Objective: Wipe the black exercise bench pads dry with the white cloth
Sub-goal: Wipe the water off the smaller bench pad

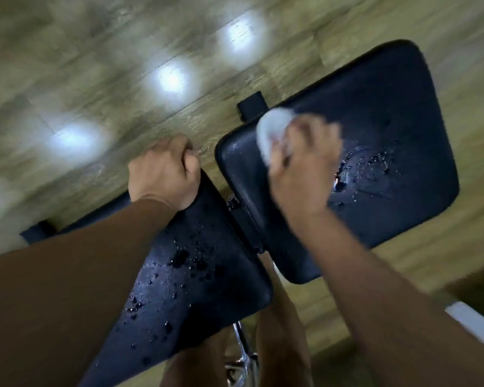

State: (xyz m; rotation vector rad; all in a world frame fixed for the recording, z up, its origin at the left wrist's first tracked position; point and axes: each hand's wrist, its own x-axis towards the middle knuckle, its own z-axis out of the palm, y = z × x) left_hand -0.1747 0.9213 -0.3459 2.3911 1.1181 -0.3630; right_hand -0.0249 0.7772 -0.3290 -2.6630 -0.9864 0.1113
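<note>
The white cloth (273, 129) is bunched into a small, pale wad, blurred by motion. It lies pressed on the far pad (375, 107), near that pad's left edge. The right grip (305, 169) pinches it, fingers curled over the wad and the palm low over the black surface.

The far pad is a broad, black, rounded rectangle with a faint sheen. A cluster of water drops (372, 169) glints on it just to the right of the right grip, apart from the cloth.

The near pad (207, 275) is black too and narrower, running from the frame's lower left up toward the far pad. Its surface carries scattered beads and a few larger dark wet blots (185, 261) along its middle. The left grip (164, 174) sits at this pad's far corner, with its fingers curled tight round the corner and the wrist resting on the pad.

A narrow gap separates the two pads, with a dark hinge bracket (235, 205) showing in it. A black block (252, 106) juts out beside the far pad's left edge. Below the near pad a chrome tube (243, 344) shows, with the person's legs (280, 331) beside it.

Everything stands on a wood-grain floor (95, 65), which is smeared by motion and carries bright square reflections (171, 79).
</note>
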